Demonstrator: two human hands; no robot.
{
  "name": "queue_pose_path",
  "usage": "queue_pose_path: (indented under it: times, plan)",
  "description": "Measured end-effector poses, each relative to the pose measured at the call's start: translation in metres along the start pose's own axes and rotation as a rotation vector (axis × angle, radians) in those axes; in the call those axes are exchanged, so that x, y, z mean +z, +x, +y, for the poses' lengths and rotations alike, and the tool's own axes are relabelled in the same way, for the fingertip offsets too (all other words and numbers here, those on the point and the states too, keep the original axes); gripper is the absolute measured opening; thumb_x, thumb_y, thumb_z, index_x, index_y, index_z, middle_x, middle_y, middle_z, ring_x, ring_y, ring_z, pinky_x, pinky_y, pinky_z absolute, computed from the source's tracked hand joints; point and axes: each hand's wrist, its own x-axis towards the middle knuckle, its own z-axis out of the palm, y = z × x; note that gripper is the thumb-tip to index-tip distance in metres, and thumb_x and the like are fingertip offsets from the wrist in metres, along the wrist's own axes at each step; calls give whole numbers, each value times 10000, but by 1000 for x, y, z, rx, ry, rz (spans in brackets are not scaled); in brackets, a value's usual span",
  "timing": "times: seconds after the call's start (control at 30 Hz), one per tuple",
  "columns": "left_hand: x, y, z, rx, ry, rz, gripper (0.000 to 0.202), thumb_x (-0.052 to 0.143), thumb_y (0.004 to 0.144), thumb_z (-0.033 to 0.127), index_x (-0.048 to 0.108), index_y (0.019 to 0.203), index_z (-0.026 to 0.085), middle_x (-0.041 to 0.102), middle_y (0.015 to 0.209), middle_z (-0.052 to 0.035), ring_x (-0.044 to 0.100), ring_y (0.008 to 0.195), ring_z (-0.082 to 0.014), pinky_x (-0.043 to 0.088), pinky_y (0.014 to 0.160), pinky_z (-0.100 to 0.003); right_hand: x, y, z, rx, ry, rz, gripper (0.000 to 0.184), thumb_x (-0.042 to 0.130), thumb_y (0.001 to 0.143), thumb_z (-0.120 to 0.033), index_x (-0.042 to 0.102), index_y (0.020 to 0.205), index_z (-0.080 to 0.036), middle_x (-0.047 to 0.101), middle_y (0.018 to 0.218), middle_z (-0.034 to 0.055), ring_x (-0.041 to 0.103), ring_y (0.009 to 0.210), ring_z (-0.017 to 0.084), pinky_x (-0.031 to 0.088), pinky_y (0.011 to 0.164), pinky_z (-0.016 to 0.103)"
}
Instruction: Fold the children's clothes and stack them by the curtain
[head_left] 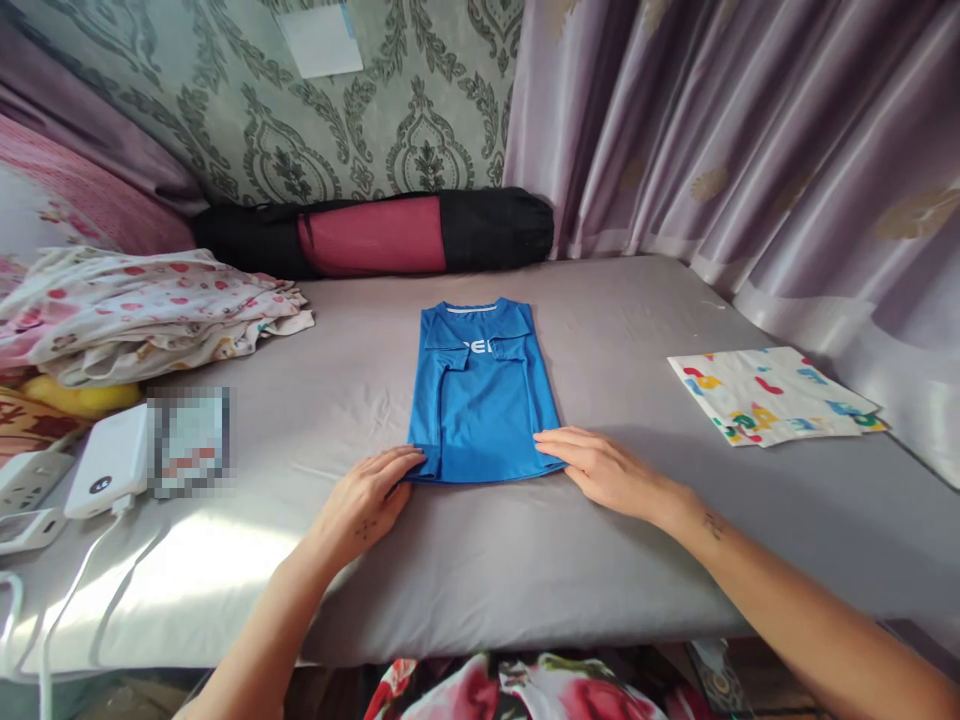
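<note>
A blue shirt (486, 425), its sides and sleeves turned inward, lies on the grey sheet (487, 560), the long bag (371, 235) beyond it, left hand (381, 488) and right hand (604, 468) over its near corners, pinching or merely resting indiscernible, apparently straightening folds, the next move calling for level corners

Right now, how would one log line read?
blue shirt: sleeves folded inward; left hand: on hem's left end; right hand: on hem's right end
</note>
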Motion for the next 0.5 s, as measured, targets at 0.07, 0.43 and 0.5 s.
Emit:
queue_pose_path:
  times: [0.07,0.43,0.5]
  plan:
    - [-3,3,1,-59,-92,10,324,389,930,268,623,1151,233,697,1154,-51,656,1057,-186,509,938,-310,-8,3,0,21,49,-36,516,365,849,-22,645,1236,-217,639,1282,44,571,1210,183,457,1057,365]
    - [-8,61,11,-623,-174,75,306,435,873,398,665,921,202,653,685,-6,621,662,-172,441,622,-257,-17,38,8,476,112,70,277,412,963,-337,612,1120,-226,671,764,-9,623,718,162,428,636,242]
    - [-5,66,8,-646,-149,58,293,427,881,380,655,942,206,644,658,-7,620,657,-180,426,607,-258,-15,43,9,523,89,92,261,413,962,-320,607,1103,-217,666,771,1,613,715,161,402,623,236]
